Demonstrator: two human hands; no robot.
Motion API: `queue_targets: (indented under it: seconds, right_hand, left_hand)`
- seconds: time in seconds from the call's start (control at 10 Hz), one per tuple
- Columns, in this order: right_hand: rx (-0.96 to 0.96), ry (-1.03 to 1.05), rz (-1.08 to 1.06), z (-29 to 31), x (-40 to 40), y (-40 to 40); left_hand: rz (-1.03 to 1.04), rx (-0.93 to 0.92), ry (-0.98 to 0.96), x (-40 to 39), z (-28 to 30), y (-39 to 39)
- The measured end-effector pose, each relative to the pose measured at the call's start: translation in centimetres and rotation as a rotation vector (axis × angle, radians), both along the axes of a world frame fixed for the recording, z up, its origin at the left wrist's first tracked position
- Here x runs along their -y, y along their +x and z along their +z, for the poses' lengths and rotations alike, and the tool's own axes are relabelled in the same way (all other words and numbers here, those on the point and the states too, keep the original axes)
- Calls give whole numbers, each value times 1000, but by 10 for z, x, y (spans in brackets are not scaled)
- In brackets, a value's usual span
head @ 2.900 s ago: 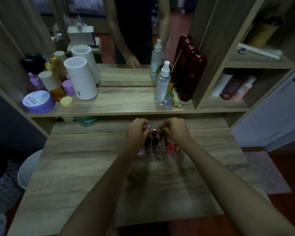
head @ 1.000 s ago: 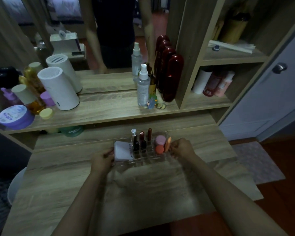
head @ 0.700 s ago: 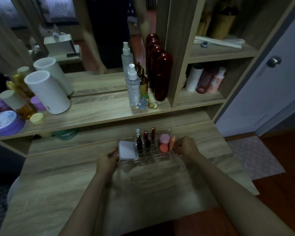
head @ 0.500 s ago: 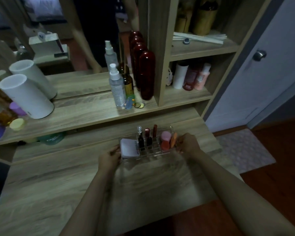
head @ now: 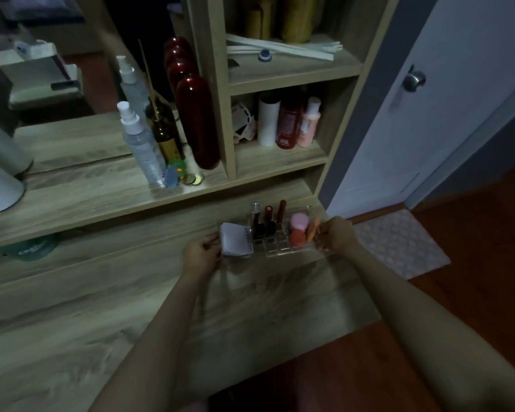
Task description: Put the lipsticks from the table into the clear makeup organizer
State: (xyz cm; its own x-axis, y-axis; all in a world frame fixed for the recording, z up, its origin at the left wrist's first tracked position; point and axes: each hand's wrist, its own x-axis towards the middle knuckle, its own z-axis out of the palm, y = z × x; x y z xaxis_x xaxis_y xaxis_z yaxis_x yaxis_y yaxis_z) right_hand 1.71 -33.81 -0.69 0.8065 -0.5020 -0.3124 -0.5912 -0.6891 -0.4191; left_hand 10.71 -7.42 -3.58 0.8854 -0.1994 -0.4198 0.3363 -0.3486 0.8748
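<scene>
The clear makeup organizer [head: 283, 250] is near the right end of the wooden table [head: 101, 307]; I cannot tell whether it rests on the top. Three lipsticks [head: 268, 221] stand upright in its middle slots. A white compact [head: 236, 239] fills its left part. Pink and orange sponges [head: 298, 228] fill its right part. My left hand [head: 201, 256] grips the organizer's left end. On the right end, my right hand [head: 338, 234] is closed around the wall.
A raised shelf [head: 101, 194] behind holds a spray bottle [head: 142, 144], a brown bottle and a dark red bottle [head: 198, 120]. Cubbies at the right hold more bottles [head: 289, 121]. A white door [head: 446, 99] and a rug [head: 399, 242] lie beyond the table's right edge.
Both hands came away from the lipsticks and took the organizer by its ends. The organizer has shifted right along the table, and my view has turned right with it.
</scene>
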Motion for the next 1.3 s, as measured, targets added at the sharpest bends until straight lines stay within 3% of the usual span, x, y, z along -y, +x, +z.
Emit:
queue_targets:
  seconds: [0.2,1.0,1.2,1.3]
  right_hand:
    - [13,41,-52,-1,24,-1]
    - [-75,45,-17,-9,48,7]
    - [-164,115,76,2,53,-27]
    - [-205,141,25,13,62,-48]
  left_hand:
    - [27,-52,-57,26,-11,3]
    - [65,17,68,44,-9,-17]
    - [127,340,294,51,16,-36]
    - [150,504,326,61,37,-52]
